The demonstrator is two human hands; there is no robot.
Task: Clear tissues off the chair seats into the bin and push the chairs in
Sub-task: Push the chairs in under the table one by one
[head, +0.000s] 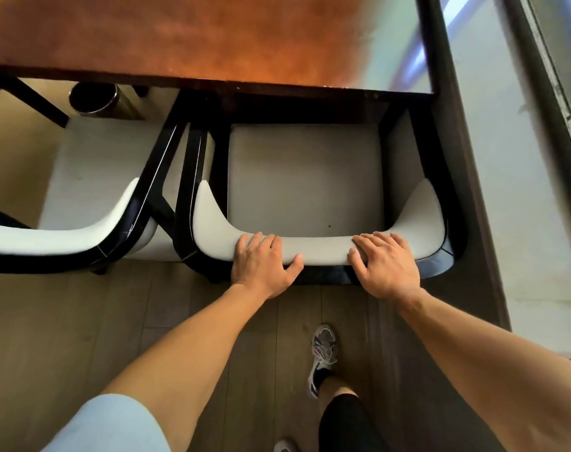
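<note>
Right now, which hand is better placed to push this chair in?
Neither alone: left hand and right hand both rest on the chair backrest, either side of centre. Push with both.

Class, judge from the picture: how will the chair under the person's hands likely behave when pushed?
The chair probably slides straight, since both hands, left hand and right hand, press its backrest evenly. Its dark rigid frame suggests stiffness. The smooth floor likely offers little resistance.
</note>
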